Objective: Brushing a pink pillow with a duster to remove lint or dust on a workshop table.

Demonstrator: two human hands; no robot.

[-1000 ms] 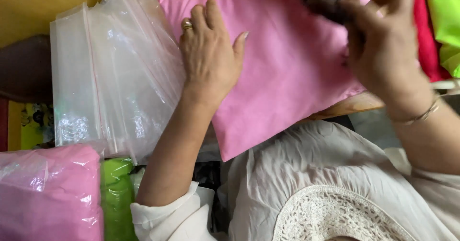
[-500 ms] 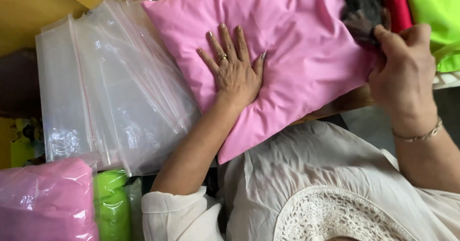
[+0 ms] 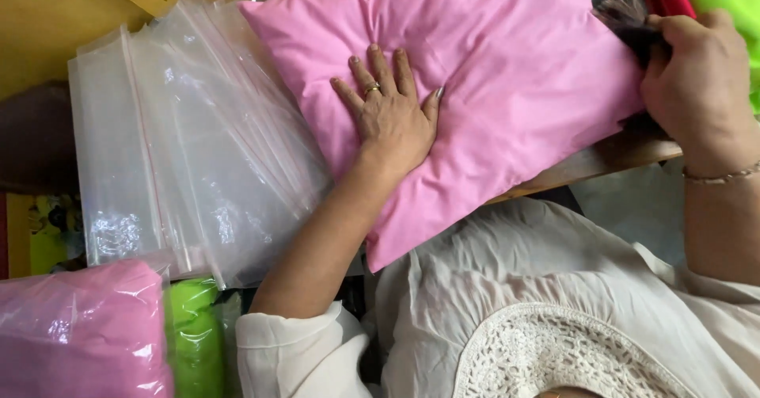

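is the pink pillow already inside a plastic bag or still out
Out: the pink pillow lies bare under the left hand, matte, beside the clear plastic bags.

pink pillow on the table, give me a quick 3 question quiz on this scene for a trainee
1. True or false: the left hand lies flat, palm down, on the pink pillow.
2. What lies directly beside the pillow, on the left of the picture?
A. a stack of clear plastic zip bags
B. a cardboard box
C. a pair of scissors
3. What does the right hand grip at the pillow's far corner?

Key
1. True; the fingers are spread on the fabric.
2. A; the pillow's edge overlaps the stack.
3. A dark brush, its bristles against the pillow's corner.
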